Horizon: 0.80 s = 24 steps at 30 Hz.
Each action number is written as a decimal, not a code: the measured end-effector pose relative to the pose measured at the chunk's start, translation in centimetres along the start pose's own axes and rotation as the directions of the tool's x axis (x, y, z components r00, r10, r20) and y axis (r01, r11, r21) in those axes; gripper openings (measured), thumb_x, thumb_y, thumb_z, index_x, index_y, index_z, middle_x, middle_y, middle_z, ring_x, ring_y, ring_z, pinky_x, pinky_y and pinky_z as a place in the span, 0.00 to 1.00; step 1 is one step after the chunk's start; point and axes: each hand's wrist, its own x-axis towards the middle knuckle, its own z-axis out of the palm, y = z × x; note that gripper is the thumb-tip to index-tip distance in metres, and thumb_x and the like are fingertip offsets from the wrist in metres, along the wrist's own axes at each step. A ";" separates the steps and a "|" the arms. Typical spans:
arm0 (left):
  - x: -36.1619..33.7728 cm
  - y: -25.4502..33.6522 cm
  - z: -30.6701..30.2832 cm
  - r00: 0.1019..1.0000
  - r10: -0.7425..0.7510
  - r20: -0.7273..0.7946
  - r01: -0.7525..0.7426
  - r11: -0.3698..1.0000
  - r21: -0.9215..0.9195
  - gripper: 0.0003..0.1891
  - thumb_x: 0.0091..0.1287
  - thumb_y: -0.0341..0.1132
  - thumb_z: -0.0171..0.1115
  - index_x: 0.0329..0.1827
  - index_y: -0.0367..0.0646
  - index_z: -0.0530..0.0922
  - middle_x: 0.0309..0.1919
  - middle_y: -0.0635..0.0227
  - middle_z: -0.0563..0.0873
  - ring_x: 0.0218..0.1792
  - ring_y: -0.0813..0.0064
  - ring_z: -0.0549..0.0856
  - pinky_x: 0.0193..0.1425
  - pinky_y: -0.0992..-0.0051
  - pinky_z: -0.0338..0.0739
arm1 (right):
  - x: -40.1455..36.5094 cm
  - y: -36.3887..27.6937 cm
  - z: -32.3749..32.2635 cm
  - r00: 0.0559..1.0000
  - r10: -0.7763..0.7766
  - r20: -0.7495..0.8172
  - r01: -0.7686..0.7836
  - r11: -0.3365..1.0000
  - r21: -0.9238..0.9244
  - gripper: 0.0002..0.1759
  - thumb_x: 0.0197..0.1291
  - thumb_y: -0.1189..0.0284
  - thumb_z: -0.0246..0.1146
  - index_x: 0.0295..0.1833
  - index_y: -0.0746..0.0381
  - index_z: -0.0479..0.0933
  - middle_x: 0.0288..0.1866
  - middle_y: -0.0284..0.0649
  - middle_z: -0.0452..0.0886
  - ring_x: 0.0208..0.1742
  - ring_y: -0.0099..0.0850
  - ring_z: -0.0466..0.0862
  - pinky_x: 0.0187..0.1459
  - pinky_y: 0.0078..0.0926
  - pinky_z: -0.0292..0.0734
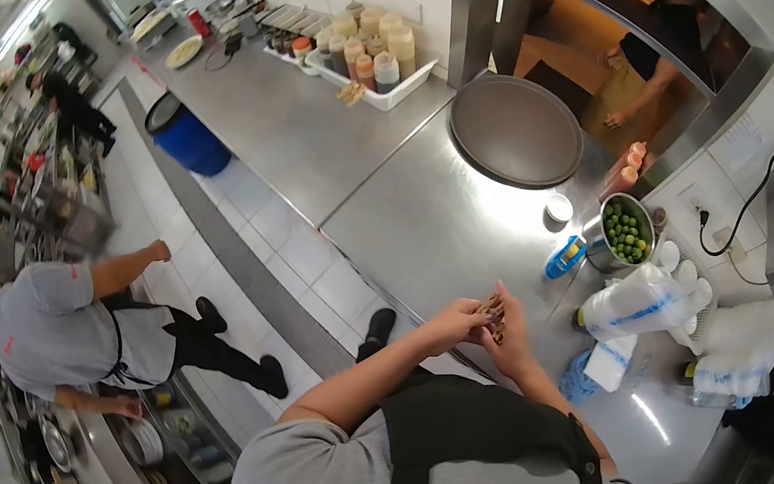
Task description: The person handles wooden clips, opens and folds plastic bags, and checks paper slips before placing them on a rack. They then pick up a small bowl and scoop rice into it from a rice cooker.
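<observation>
Brown, slender pieces in a small bunch (493, 318), too small to identify, sit between both hands at the near edge of the grey metal surface (405, 229). The bare left hand (462, 321) and bare right hand (511, 336) have their fingers closed on them. Toward the right edge stands a round metal pot (600, 255) of green, round fruits (624, 231); a large, round, grey-brown tray (516, 130) lies by the far edge.

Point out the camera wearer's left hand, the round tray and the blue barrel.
Left hand (459, 324): head view, on the middle of the hand.
Round tray (518, 132): head view, on the bare middle of its flat surface.
Blue barrel (194, 147): head view, on its side.
</observation>
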 end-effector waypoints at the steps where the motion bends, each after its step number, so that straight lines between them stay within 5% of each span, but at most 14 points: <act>1: -0.1 1.2 -0.2 0.999 -0.014 -0.032 0.019 0.988 0.154 0.15 0.80 0.37 0.56 0.63 0.39 0.75 0.51 0.66 0.84 0.47 0.75 0.86 0.55 0.72 0.84 | 0.0 0.0 0.8 0.998 0.042 -0.047 -0.041 0.999 0.015 0.51 0.57 0.77 0.69 0.83 0.66 0.51 0.57 0.48 0.74 0.53 0.41 0.73 0.57 0.40 0.71; 2: -0.2 2.1 -0.8 0.998 -0.021 -0.064 0.040 0.952 0.303 0.15 0.80 0.37 0.56 0.62 0.38 0.76 0.51 0.65 0.84 0.47 0.76 0.86 0.53 0.73 0.84 | 0.1 -0.2 1.7 0.992 0.083 -0.090 -0.080 0.996 0.034 0.50 0.56 0.77 0.70 0.83 0.66 0.52 0.55 0.48 0.75 0.51 0.41 0.73 0.56 0.39 0.72; 5: 2.7 6.3 -6.6 0.994 -0.028 -0.109 0.050 0.976 0.211 0.15 0.81 0.38 0.55 0.63 0.39 0.76 0.45 0.67 0.85 0.48 0.77 0.86 0.56 0.72 0.84 | 5.8 -0.5 4.1 0.951 0.293 -0.095 -0.294 0.956 0.003 0.50 0.57 0.76 0.70 0.82 0.65 0.54 0.55 0.48 0.75 0.50 0.41 0.72 0.55 0.38 0.72; 6: 4.2 5.7 -10.5 0.982 0.118 -0.150 -0.091 0.981 0.173 0.13 0.81 0.38 0.54 0.60 0.41 0.79 0.41 0.71 0.85 0.44 0.80 0.84 0.48 0.75 0.82 | 7.7 -0.9 6.0 0.947 0.299 -0.118 -0.299 0.954 0.021 0.49 0.57 0.76 0.71 0.82 0.65 0.54 0.55 0.48 0.74 0.50 0.40 0.72 0.55 0.37 0.72; 8: 3.9 10.5 -15.2 0.950 0.280 -0.135 -0.189 0.865 0.466 0.12 0.80 0.38 0.55 0.57 0.45 0.83 0.40 0.73 0.85 0.39 0.83 0.80 0.42 0.78 0.74 | 10.3 -1.2 8.2 0.931 0.336 -0.141 -0.336 0.942 0.021 0.49 0.57 0.75 0.71 0.82 0.64 0.55 0.55 0.47 0.74 0.51 0.39 0.71 0.55 0.37 0.72; 10: 3.0 15.2 -19.2 0.916 0.280 -0.289 -0.153 0.906 0.394 0.11 0.79 0.38 0.56 0.54 0.48 0.85 0.40 0.77 0.85 0.37 0.85 0.77 0.41 0.81 0.67 | 11.9 -0.4 10.4 0.943 0.318 -0.100 -0.320 0.948 0.003 0.49 0.58 0.75 0.71 0.82 0.63 0.55 0.55 0.47 0.74 0.52 0.40 0.71 0.56 0.37 0.72; 16: 0.6 27.5 -30.2 0.737 0.451 -0.504 -0.483 0.872 0.074 0.12 0.78 0.40 0.61 0.59 0.48 0.83 0.48 0.79 0.87 0.45 0.85 0.81 0.53 0.77 0.73 | 12.6 5.5 16.0 0.932 0.316 -0.175 -0.345 0.922 -0.174 0.43 0.55 0.75 0.72 0.77 0.63 0.63 0.56 0.46 0.74 0.54 0.42 0.73 0.57 0.38 0.73; 24: 1.9 34.9 -35.3 0.663 0.582 -0.471 -0.641 0.766 0.045 0.12 0.76 0.36 0.64 0.59 0.46 0.81 0.49 0.77 0.87 0.47 0.84 0.81 0.50 0.77 0.74 | 12.5 5.6 17.5 0.921 0.259 -0.292 -0.351 0.877 -0.328 0.35 0.51 0.76 0.73 0.67 0.64 0.72 0.56 0.49 0.73 0.57 0.47 0.74 0.60 0.43 0.73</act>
